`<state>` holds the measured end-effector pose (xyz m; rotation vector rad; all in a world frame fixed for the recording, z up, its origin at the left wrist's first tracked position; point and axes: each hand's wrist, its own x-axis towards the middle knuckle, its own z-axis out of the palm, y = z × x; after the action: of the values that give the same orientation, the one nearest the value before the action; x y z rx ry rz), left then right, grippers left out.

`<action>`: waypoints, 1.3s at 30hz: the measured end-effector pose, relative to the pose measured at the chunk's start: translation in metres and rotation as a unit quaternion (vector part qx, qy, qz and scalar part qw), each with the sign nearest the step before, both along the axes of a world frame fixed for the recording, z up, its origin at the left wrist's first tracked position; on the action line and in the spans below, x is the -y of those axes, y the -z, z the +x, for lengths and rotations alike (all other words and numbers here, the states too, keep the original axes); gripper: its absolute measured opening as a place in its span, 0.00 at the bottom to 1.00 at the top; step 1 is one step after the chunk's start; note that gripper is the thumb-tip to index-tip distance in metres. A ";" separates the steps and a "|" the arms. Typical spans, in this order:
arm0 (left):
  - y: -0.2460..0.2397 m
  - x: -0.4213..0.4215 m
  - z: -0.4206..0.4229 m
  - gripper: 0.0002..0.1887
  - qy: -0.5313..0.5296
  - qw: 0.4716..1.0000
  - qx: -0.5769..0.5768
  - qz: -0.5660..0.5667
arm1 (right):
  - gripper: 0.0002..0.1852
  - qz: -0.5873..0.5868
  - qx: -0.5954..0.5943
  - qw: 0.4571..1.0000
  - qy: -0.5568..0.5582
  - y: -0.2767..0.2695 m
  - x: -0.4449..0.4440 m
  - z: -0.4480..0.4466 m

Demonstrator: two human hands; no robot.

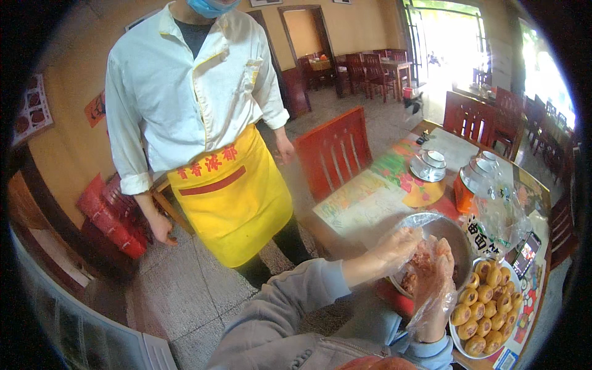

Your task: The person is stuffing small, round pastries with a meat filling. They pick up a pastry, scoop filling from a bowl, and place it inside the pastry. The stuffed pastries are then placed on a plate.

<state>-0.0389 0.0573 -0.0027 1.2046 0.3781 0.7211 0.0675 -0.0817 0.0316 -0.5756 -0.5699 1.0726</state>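
Note:
Both of my hands are over a round metal bowl (458,231) with raw minced meat (410,282) inside. My left hand (401,247) has its fingers bunched near the bowl's middle, beside the right fingertips. My right hand (437,277), in a loose clear plastic glove, is raised at the bowl's near side with the palm turned to the left. Pink mince shows against or behind that palm. Whether either hand grips something is hidden by the fingers and glove. Right of the bowl, a white plate (455,340) bears many golden fried puffs (485,310) with meat showing in their openings.
A clear plastic bag (502,217) with printing and a phone (527,254) with a lit screen lie beyond the plate. Stacked dishes (434,162) stand farther back. A red wooden chair (335,152) is at the table edge. A person in a yellow apron (236,199) stands left.

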 end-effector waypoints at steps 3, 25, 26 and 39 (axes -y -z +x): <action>-0.001 0.003 0.002 0.10 -0.026 0.999 -0.037 0.005 | 0.36 0.016 0.015 1.000 -0.009 0.006 0.004 -0.005; -0.009 0.017 0.002 0.16 -0.134 0.891 -0.173 0.397 | 0.31 -0.008 -0.026 0.999 0.031 -0.001 0.006 0.010; -0.009 0.014 0.007 0.16 -0.132 0.924 -0.151 0.327 | 0.30 0.028 -0.077 0.997 0.016 -0.004 0.000 0.010; -0.007 0.009 0.020 0.26 -0.032 0.984 0.082 -0.156 | 0.19 0.050 -0.210 0.976 0.006 0.017 -0.014 0.034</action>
<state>-0.0185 0.0478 0.0040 0.8336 0.3775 0.7793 0.1015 -0.0677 0.0148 -0.2506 -0.2468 1.1075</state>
